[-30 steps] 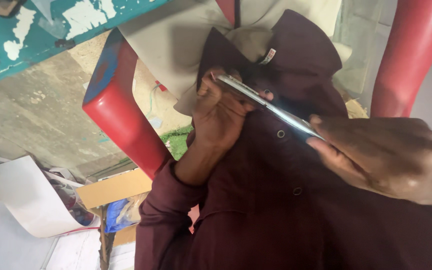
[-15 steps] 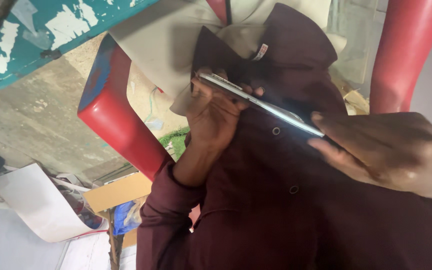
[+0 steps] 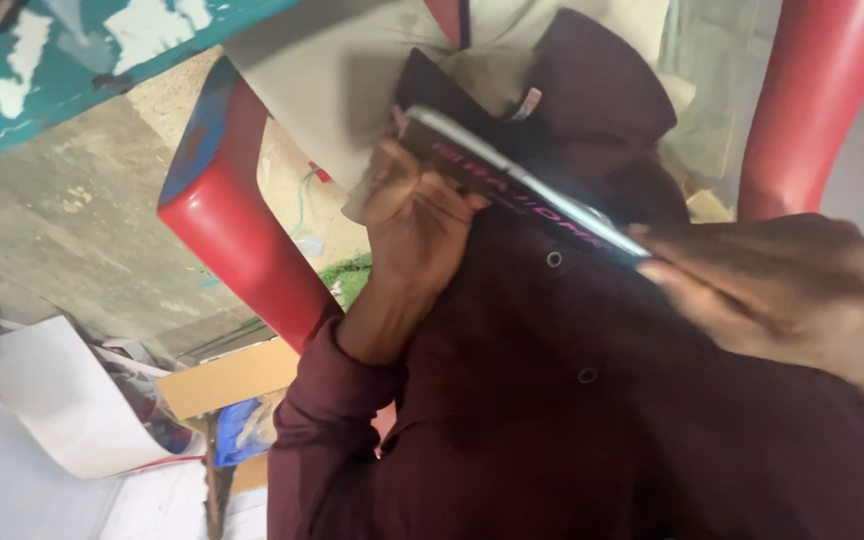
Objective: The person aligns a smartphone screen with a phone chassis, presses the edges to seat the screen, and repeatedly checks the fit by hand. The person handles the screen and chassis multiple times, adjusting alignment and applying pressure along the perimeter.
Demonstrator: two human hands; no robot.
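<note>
A dark maroon buttoned shirt (image 3: 592, 420) fills the lower right, its collar (image 3: 592, 90) toward the top. Across its chest lies a thin flat dark board (image 3: 512, 190) with pink lettering and a pale shiny edge, tilted from upper left down to the right. My left hand (image 3: 414, 215) grips the board's left end, its forearm running down into a maroon sleeve (image 3: 322, 420). My right hand (image 3: 787, 290) pinches the board's right end with its fingertips. A beige cloth (image 3: 332, 70) lies under the shirt's collar.
Two thick red posts stand at the left (image 3: 242, 240) and at the upper right (image 3: 812, 100). A teal surface with flaking paint (image 3: 72, 50) crosses the top left. White sheet (image 3: 52, 400), brown cardboard (image 3: 222, 380) and blue scraps lie on the grey floor at lower left.
The board has tipped so its dark face with pink lettering shows instead of only the shiny edge. Both hands keep their hold on it and have barely shifted.
</note>
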